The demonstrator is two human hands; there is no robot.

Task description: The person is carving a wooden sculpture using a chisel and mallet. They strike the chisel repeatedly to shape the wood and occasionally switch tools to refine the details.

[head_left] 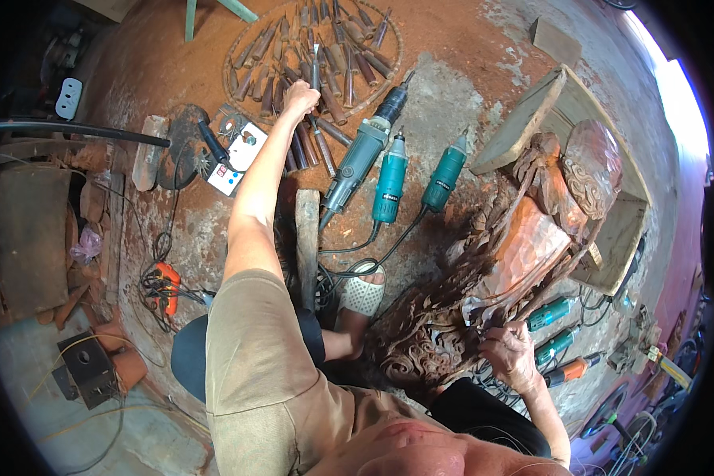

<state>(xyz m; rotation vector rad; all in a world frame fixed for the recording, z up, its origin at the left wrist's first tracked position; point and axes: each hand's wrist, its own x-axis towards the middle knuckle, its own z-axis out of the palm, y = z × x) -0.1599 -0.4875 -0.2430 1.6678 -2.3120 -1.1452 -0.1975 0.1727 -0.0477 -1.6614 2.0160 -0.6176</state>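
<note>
My left hand (pixel 300 98) is stretched out to the far side, its fingers closed round a wood chisel (pixel 316 70) with a bright metal tip. Around it, many more chisels (pixel 349 67) with brown handles lie fanned out inside a thin round hoop (pixel 394 49). Close to my right side, a large carved wooden sculpture (pixel 523 246) with swirling relief leans across the floor. My right hand (pixel 509 353) grips the sculpture's near edge with bent fingers; the fingertips are partly hidden.
A grey-green power tool (pixel 358 163) and two teal grinders (pixel 390 182) lie in the middle, cables trailing toward my sandalled foot (pixel 363 293). A white power box (pixel 242 155) and orange tool (pixel 165 287) are left. A wooden crate (pixel 523 119) stands right, more tools (pixel 554 313) beyond the sculpture.
</note>
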